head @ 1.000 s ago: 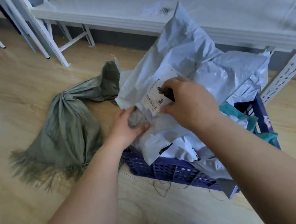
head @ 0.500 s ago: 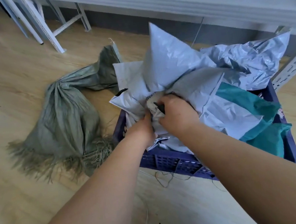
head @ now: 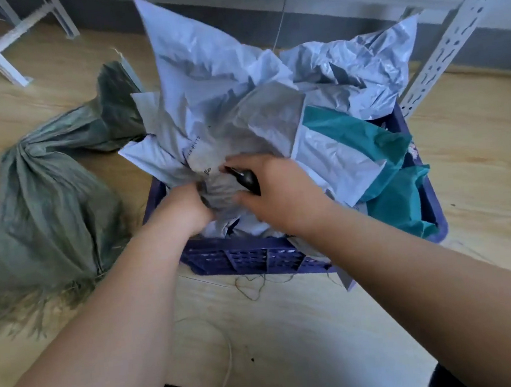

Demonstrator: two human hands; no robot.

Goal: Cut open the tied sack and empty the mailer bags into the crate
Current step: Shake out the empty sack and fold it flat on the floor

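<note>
With the left hand (head: 183,210) bunching gray mailer bags (head: 222,102) heaped over the blue crate (head: 248,255), the right hand (head: 279,187) gripping a dark cutter (head: 244,178) could slash one, or the pile may spill left toward the empty sack (head: 50,199).

Crate (head: 248,257) dark purple-blue with a grid-hole pattern. Mailer bags (head: 203,72) pale grey-white, one teal mailer (head: 368,137) (a white label with black print shows near the middle). Sack (head: 47,208) dull olive green, frayed. Floor (head: 480,154) light wood grain. Shelf frame (head: 451,31) white.
</note>
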